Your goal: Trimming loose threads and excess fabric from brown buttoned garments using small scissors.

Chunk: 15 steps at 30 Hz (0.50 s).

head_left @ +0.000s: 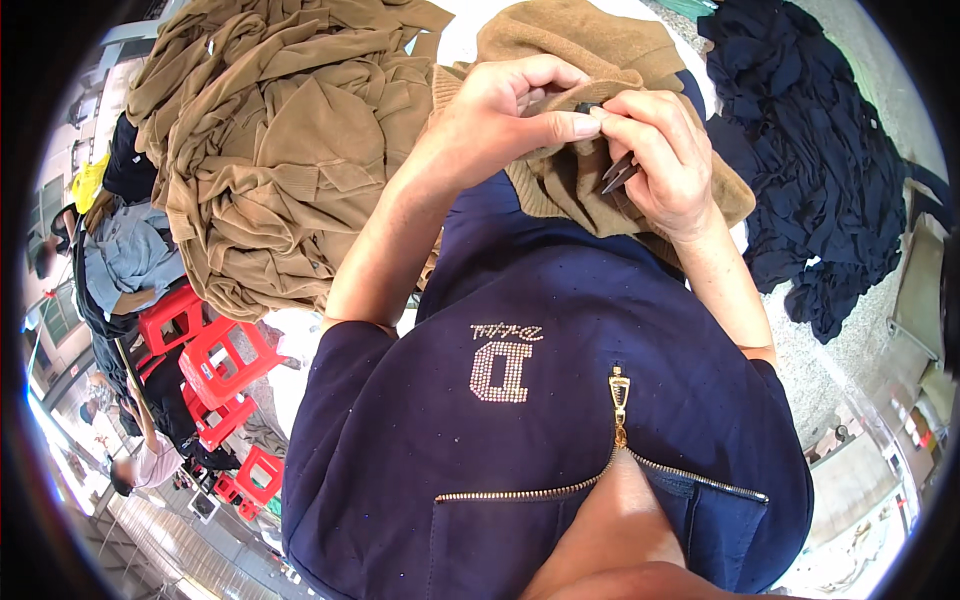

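Note:
A brown knit garment (570, 45) lies bunched in front of me at the top of the view. My left hand (505, 110) grips a fold of its edge between thumb and fingers. Close against that thumb, my right hand (660, 150) is closed, its thumb and forefinger meeting at the same edge. Tucked in the right palm is a pair of dark tweezers or snips (619, 173), two pointed tips sticking out toward the lower left; which tool it is cannot be told. A small dark bit shows between the hands at the fabric, too covered to name.
A big heap of brown knitwear (290, 140) lies to the left, and a pile of dark navy garments (800, 150) to the right. Red plastic stools (225, 360) stand at the lower left. Beyond them a person (155, 465) is in view.

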Each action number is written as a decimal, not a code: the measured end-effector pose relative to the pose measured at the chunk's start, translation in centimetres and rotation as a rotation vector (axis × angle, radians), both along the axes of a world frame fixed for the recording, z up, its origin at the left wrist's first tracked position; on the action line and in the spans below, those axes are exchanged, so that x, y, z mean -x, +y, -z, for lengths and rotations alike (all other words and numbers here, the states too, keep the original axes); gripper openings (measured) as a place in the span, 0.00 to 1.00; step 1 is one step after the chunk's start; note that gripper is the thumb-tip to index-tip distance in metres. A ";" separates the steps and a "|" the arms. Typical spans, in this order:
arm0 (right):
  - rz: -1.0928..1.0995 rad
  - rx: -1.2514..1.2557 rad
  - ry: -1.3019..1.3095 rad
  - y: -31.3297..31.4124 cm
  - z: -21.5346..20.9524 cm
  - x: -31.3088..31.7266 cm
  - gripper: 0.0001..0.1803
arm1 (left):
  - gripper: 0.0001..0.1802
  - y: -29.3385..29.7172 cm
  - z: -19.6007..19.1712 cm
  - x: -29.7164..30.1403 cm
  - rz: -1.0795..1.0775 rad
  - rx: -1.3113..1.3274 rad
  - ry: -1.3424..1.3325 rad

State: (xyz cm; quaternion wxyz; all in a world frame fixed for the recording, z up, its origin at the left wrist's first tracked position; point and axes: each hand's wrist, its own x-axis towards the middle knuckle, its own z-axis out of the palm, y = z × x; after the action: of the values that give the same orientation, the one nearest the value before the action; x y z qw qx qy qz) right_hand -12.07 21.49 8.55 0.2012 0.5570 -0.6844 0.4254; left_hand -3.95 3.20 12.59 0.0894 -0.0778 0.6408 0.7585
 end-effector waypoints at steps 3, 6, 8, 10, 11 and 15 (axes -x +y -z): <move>-0.032 -0.010 -0.281 -0.1 -0.2 -0.3 0.16 | 0.13 -0.2 0.8 -0.1 -0.025 0.243 0.132; -0.067 0.063 -0.687 -0.4 0.0 -0.6 0.21 | 0.14 -0.3 0.8 0.2 0.011 0.677 0.394; -0.068 -0.135 -0.715 -0.1 -0.8 -0.1 0.23 | 0.14 -0.1 1.0 0.1 -0.042 0.776 0.501; -0.068 -0.136 -0.673 -0.1 -0.2 0.1 0.22 | 0.14 -0.2 1.2 0.1 -0.039 0.779 0.503; -0.068 -0.136 -0.629 -0.2 0.0 0.2 0.21 | 0.14 -0.2 1.5 0.0 -0.035 0.782 0.508; -0.045 -0.060 -0.692 -0.3 0.7 0.2 0.19 | 0.16 0.1 2.9 0.1 -0.061 0.865 0.614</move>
State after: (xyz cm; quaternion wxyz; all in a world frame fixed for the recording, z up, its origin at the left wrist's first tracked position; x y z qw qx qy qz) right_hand -12.22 21.20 7.83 -0.0688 0.4002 -0.7119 0.5730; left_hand -4.01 3.30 9.73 -0.1646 0.0994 0.8893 0.4150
